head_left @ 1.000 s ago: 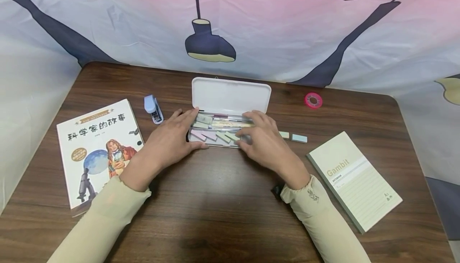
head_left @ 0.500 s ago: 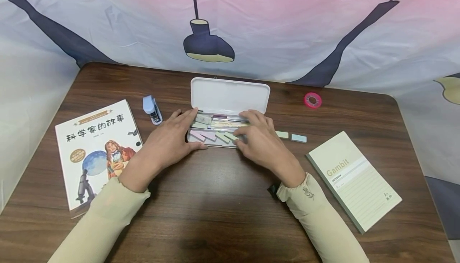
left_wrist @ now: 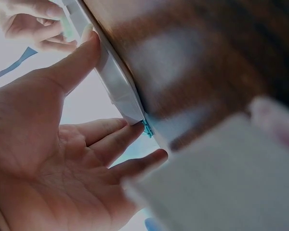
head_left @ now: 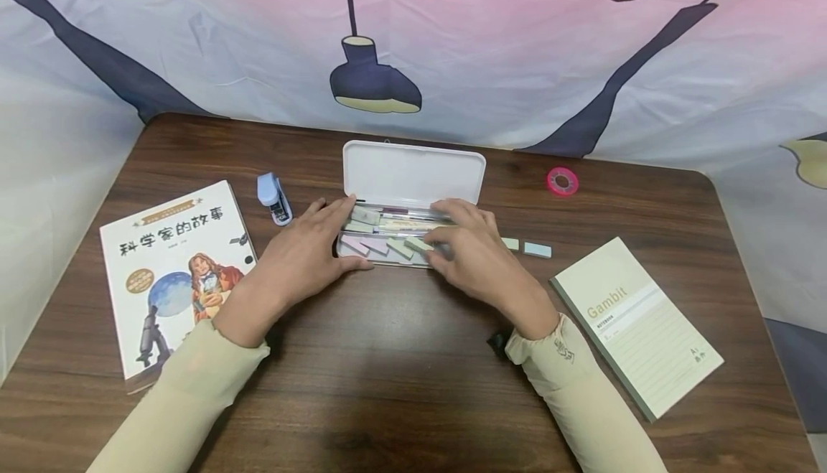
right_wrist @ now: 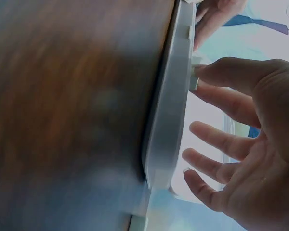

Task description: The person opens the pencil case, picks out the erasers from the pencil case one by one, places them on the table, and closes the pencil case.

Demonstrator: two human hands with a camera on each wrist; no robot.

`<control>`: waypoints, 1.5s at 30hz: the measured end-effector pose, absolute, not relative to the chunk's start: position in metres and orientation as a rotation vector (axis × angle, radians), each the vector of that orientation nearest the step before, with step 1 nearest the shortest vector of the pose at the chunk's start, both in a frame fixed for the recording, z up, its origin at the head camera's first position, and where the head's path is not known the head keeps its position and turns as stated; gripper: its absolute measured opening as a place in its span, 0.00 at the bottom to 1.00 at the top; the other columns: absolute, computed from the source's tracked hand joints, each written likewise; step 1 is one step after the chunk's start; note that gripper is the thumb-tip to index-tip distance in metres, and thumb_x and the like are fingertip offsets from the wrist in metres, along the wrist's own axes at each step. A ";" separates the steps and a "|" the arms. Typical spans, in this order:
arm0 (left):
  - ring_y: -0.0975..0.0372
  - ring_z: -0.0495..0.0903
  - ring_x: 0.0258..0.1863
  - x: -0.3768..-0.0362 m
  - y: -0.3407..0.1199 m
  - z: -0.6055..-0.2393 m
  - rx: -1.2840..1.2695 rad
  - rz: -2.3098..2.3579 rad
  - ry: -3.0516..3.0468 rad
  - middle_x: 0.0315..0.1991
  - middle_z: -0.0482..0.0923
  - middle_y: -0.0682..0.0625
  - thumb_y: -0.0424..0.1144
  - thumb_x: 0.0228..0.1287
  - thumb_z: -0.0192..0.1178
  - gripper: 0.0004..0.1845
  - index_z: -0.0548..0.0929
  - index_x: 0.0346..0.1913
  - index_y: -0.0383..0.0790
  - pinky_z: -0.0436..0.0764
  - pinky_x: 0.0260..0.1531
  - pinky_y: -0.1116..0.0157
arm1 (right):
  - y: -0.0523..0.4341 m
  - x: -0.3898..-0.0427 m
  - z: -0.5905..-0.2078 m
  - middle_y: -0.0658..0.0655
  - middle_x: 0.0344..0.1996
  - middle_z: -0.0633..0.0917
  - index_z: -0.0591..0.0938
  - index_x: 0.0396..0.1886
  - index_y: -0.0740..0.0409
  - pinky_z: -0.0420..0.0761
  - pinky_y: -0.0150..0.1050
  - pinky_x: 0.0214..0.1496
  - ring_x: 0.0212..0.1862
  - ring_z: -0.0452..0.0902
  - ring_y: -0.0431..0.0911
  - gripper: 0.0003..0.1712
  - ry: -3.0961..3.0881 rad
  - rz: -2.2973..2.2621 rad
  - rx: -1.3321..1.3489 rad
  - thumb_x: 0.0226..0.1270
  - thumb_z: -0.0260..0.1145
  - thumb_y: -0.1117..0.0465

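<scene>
Right wrist view, right hand pinching green block, contact obscured from head

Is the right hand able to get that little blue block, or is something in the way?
Probably yes: the blue block lies uncovered near the right hand. But that hand seems to pinch a green block in the pencil case, so it would likely let go first.

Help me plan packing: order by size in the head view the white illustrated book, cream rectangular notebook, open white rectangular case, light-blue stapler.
White illustrated book, partly covered
Cream notebook and open white case, too close to rank
Light-blue stapler, clearly smallest
</scene>
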State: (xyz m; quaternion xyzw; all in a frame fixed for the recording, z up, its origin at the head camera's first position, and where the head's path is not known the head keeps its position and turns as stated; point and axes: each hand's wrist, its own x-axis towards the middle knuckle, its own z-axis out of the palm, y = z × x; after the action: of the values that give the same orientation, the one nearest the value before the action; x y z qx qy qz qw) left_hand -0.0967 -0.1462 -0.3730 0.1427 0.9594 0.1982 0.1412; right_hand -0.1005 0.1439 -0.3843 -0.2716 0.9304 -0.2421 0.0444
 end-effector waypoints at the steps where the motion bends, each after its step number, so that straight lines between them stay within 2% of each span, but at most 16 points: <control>1: 0.30 0.60 0.90 -0.097 -0.146 -0.373 0.410 0.573 2.770 0.91 0.63 0.34 0.58 0.75 0.77 0.56 0.60 0.93 0.37 0.69 0.85 0.28 | 0.146 -0.100 -0.384 0.64 0.80 0.81 0.97 0.55 0.57 0.72 0.65 0.81 0.86 0.70 0.61 0.13 2.847 -0.766 -0.842 0.77 0.79 0.59; 6: 0.30 0.60 0.90 -0.096 -0.146 -0.373 0.404 0.569 2.772 0.91 0.63 0.35 0.58 0.75 0.77 0.56 0.60 0.93 0.37 0.68 0.86 0.29 | 0.158 -0.097 -0.376 0.64 0.79 0.81 0.97 0.54 0.58 0.74 0.66 0.78 0.84 0.73 0.62 0.12 2.836 -0.842 -0.844 0.76 0.79 0.61; 14: 0.30 0.61 0.90 -0.096 -0.145 -0.373 0.409 0.565 2.779 0.91 0.64 0.33 0.57 0.75 0.78 0.56 0.60 0.93 0.37 0.69 0.85 0.29 | 0.185 -0.087 -0.357 0.64 0.79 0.81 0.97 0.54 0.57 0.67 0.82 0.85 0.84 0.72 0.64 0.11 2.847 -0.789 -0.741 0.76 0.79 0.65; 24: 0.29 0.63 0.89 -0.096 -0.145 -0.373 0.409 0.546 2.781 0.90 0.64 0.33 0.57 0.75 0.77 0.56 0.59 0.93 0.37 0.68 0.86 0.28 | 0.216 -0.081 -0.360 0.66 0.79 0.81 0.97 0.54 0.56 0.70 0.80 0.80 0.83 0.73 0.67 0.11 2.850 -0.772 -0.614 0.76 0.78 0.66; 34: 0.29 0.64 0.88 -0.096 -0.146 -0.372 0.419 0.556 2.785 0.90 0.65 0.33 0.58 0.75 0.77 0.56 0.60 0.93 0.37 0.69 0.85 0.28 | 0.234 -0.076 -0.363 0.67 0.79 0.80 0.96 0.55 0.59 0.64 0.90 0.80 0.83 0.71 0.70 0.12 2.882 -0.655 -0.536 0.75 0.77 0.66; 41: 0.28 0.65 0.88 -0.096 -0.147 -0.373 0.425 0.573 2.791 0.89 0.66 0.33 0.58 0.73 0.78 0.56 0.62 0.92 0.37 0.71 0.84 0.28 | 0.241 -0.076 -0.367 0.69 0.78 0.81 0.96 0.54 0.61 0.71 0.78 0.77 0.82 0.73 0.71 0.12 2.911 -0.601 -0.539 0.74 0.77 0.66; 45: 0.26 0.66 0.86 -0.097 -0.148 -0.377 0.433 0.579 2.806 0.89 0.67 0.32 0.59 0.72 0.79 0.57 0.63 0.92 0.37 0.72 0.82 0.27 | 0.244 -0.076 -0.369 0.69 0.78 0.81 0.96 0.53 0.61 0.71 0.77 0.77 0.81 0.73 0.73 0.11 2.924 -0.580 -0.541 0.75 0.78 0.66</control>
State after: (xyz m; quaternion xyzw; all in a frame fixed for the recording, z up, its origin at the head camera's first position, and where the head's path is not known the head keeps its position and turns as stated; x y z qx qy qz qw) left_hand -0.0966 -0.1477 -0.3769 0.1483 0.9612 0.1982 0.1217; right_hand -0.0760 0.2443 -0.3693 -0.1782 0.9636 -0.1911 0.0562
